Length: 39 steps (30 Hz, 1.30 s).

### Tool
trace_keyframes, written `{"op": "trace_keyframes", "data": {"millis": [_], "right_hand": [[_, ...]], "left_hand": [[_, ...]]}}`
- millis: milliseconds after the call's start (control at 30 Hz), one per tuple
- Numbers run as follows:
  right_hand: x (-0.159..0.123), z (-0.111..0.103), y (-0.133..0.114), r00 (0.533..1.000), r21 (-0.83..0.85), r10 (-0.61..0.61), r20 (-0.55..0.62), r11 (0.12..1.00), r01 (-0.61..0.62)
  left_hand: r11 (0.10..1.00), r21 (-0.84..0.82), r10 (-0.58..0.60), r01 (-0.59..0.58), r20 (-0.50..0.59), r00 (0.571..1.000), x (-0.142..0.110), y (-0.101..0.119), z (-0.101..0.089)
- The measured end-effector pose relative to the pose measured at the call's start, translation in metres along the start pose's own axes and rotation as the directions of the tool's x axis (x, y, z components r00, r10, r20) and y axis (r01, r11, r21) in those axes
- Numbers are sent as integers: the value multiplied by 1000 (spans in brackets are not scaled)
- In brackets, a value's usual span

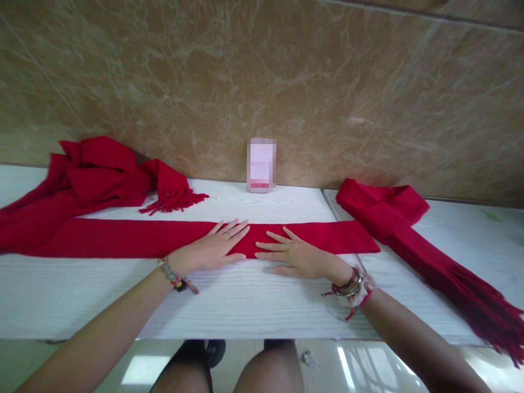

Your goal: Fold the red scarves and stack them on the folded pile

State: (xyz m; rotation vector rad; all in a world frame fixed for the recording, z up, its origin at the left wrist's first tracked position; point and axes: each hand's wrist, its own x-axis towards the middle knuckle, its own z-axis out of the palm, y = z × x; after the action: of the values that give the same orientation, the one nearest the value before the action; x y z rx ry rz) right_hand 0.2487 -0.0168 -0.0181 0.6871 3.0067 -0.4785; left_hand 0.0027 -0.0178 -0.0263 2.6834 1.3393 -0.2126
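A long red scarf [123, 238] lies stretched flat across the white table [245, 305], folded lengthwise into a narrow strip. My left hand [213, 248] rests flat on its middle, fingers spread and open, a ring on one finger and a beaded bracelet at the wrist. My right hand [297, 254] lies flat beside it on the same strip, fingers open, with red bracelets at the wrist. The two hands' fingertips nearly meet at the centre of the scarf.
A bunched red scarf [98, 172] with a fringe sits at the back left. The scarf's fringed end [462, 278] runs off the right front. A small blurred card [261, 165] stands against the brown marble wall [286, 82]. My knees show below the table edge.
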Motion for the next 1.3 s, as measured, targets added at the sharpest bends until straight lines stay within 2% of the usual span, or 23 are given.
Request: {"op": "trace_keyframes", "data": {"millis": [100,167,267,333,400,533,667,733,833,1033,1133,1233,1300], "right_hand": [[-2,-2,1,999,39,-38,-35,998,39],[-2,-2,3,994,72,-39,-104,996,47],[-1,1,6,964,97,17,-266,995,9],[-1,5,10,928,95,73,-365,995,-41],[1,7,14,907,79,113,-406,993,-88],[9,5,11,932,7,140,-334,989,-146],[36,-4,-6,961,-52,66,-268,995,-83],[58,-8,-17,967,-77,-6,-256,997,-14],[101,-11,-35,967,-110,-106,-230,991,82],[178,-1,-57,960,-136,-194,-200,976,169],[193,10,-57,959,-159,-219,-180,969,191],[196,17,-55,957,-164,-224,-184,967,194],[194,19,-54,956,-167,-223,-190,967,193]], "left_hand": [[999,-42,3,-2,13,1000,0,0,-3],[996,-79,-35,37,26,999,-3,-3,-5],[972,-113,-203,205,33,979,-16,-15,-4],[937,-91,-337,336,6,942,-33,-30,1],[902,-57,-430,428,-44,902,-53,-46,8],[836,-57,-549,546,-73,832,-91,-76,20],[780,-54,-626,623,-62,778,-115,-98,22],[758,-51,-652,650,-63,755,-123,-109,22],[699,-52,-715,713,-48,697,-137,-128,26],[628,-11,-777,778,-65,626,-174,-166,31],[576,16,-816,818,-53,576,-186,-174,29],[501,42,-861,864,-73,503,-190,-175,25],[467,59,-876,882,-104,471,-193,-177,23]]}}
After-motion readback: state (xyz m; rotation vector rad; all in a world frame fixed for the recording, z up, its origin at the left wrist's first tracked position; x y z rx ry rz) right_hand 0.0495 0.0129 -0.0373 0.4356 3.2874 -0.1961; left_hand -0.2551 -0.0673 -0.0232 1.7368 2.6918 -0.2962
